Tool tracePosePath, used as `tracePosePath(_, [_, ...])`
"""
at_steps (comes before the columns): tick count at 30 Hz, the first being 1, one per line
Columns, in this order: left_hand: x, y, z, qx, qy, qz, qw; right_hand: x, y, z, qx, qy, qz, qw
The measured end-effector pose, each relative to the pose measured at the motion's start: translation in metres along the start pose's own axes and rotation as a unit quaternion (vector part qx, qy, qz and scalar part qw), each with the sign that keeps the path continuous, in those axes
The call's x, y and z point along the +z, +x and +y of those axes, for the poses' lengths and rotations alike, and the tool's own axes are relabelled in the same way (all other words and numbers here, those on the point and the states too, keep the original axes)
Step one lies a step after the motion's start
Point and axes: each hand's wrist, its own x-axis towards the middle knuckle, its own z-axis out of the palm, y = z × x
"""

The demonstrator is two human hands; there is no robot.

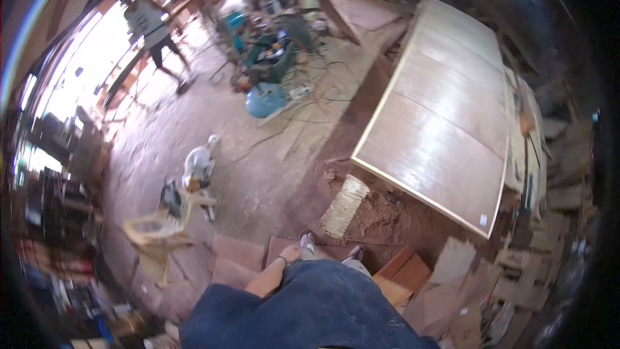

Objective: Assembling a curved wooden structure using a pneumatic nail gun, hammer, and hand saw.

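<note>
My left forearm comes out from under my dark blue shirt, and my left hand hangs low beside my leg with a dark band at the wrist. Its fingers are blurred and partly hidden, and I see nothing in it. My right hand is out of view. Below me are my feet in sandals among reddish-brown boards. Ahead of my feet lies a rough pale strip of board beside a heap of sawdust. To the right a large, glossy wooden panel with pale edges lies raised above the floor.
On the left stands a cream plastic chair, a white bundle just beyond it. Cables, tools and a blue rounded object clutter the floor ahead. Another person stands far left. Scrap boards pile up at right.
</note>
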Motion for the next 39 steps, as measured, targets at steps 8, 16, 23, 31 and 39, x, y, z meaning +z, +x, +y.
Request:
tracePosePath(8, [-0.002, 0.008, 0.007, 0.052, -0.015, -0.033, 0.998, 0.027, 0.015, 0.036, 0.018, -0.042, -0.003, 0.999])
tracePosePath(16, [0.008, 0.012, -0.016, 0.035, -0.083, -0.011, 0.996, 0.043, 0.028, 0.049, 0.009, -0.071, -0.009, 0.997])
tracePosePath(23, [0.000, -0.006, -0.006, 0.006, -0.120, -0.006, 0.993, 0.049, 0.051, 0.058, -0.013, -0.078, 0.000, 0.997])
tracePosePath(31, [0.009, -0.019, -0.012, 0.035, -0.193, 0.023, 0.980, 0.053, 0.068, 0.064, -0.049, -0.081, 0.008, 0.995])
tracePosePath(39, [0.015, -0.021, -0.015, -0.011, -0.092, -0.019, 0.996, 0.042, 0.029, 0.046, 0.017, -0.027, 0.030, 0.999])
